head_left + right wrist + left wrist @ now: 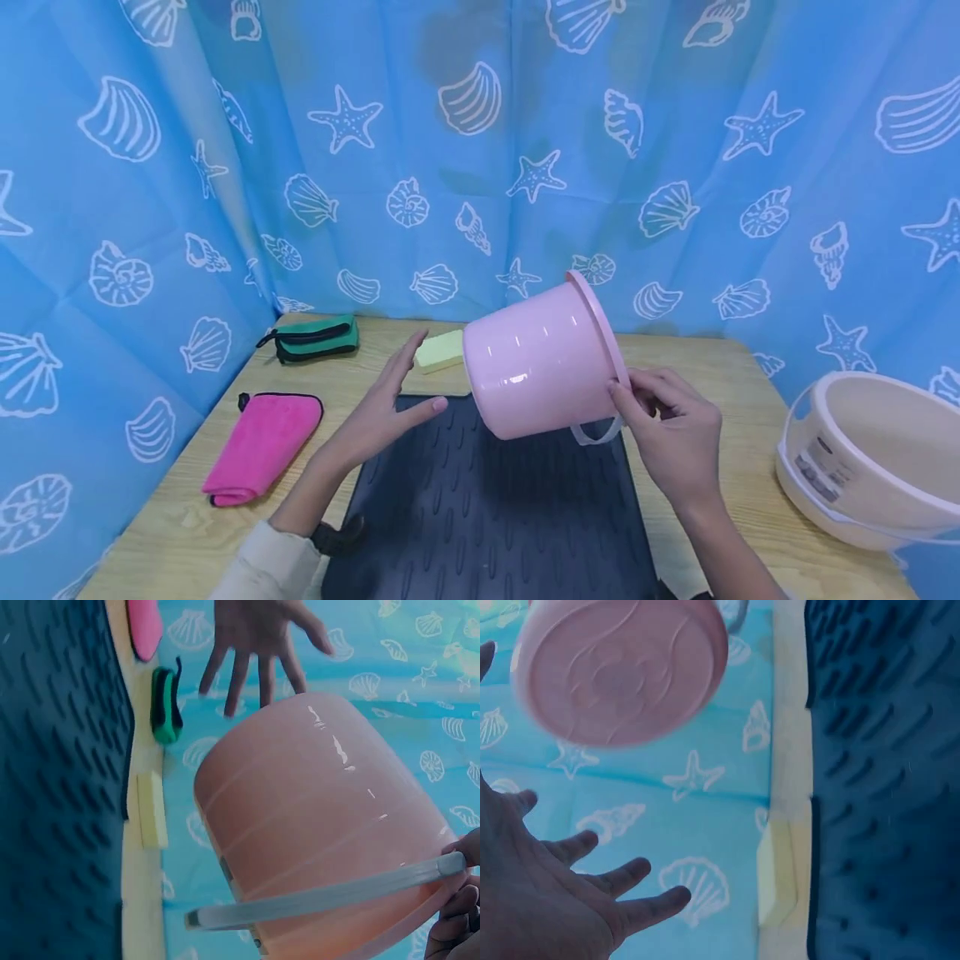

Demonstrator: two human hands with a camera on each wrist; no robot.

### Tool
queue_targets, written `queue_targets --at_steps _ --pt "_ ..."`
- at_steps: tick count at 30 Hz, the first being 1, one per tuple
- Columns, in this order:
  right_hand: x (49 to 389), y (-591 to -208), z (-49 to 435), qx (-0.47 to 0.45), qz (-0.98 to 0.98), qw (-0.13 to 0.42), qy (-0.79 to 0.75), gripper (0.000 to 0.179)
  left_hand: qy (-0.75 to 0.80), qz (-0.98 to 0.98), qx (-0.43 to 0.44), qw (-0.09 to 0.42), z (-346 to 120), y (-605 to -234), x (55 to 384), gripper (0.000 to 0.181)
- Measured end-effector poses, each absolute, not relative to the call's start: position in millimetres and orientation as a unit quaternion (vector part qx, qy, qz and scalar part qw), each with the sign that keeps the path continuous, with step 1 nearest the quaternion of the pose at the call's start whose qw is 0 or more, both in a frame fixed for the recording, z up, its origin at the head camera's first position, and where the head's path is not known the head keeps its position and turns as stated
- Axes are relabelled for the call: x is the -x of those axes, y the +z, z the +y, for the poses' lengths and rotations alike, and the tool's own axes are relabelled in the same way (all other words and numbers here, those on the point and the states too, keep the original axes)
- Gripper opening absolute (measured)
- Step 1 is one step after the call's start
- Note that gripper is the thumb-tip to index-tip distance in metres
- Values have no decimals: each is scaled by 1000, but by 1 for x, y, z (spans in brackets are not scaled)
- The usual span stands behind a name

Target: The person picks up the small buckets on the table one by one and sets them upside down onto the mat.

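Observation:
A pink bucket (542,358) is held tipped on its side above the dark ridged mat, its base turned to the left and its mouth to the right. The right hand (673,433) pinches its rim between thumb and fingers. Its pale handle (330,896) hangs loose below the rim. Spread and apart from the bucket, the left hand (386,408) faces the base with nothing in it. In the left wrist view the bucket's round base (622,675) shows a moulded pattern beyond the outstretched fingers.
The dark mat (480,517) lies on a wooden table. A yellow sponge (440,351) sits behind it. At the left are a green pouch (317,337) and a folded pink cloth (262,446). A cream bucket (832,467) stands at the right. Blue shell-print curtains (450,167) surround the table.

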State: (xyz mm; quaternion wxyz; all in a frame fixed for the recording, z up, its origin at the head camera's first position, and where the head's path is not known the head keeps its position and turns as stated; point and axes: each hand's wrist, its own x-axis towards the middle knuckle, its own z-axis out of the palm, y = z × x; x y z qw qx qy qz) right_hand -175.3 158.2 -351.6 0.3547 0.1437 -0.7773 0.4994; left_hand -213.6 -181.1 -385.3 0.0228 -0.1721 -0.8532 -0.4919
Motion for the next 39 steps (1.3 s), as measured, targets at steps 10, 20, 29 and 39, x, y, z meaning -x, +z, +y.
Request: queue_targets --at_steps 10,20,29,39 --pt "178 -372 119 -130 -743 335 565 21 -629 -754 190 -13 -165 -391 224 91" --pt "168 -358 88 -162 -729 326 579 19 -742 -644 187 21 -164 -402 227 88" --pt "176 -360 88 -229 -788 254 513 18 -739 -640 202 59 -195 -389 225 95" --pt "180 -364 118 -330 -801 270 420 25 -694 -687 202 68 -253 -366 204 93"
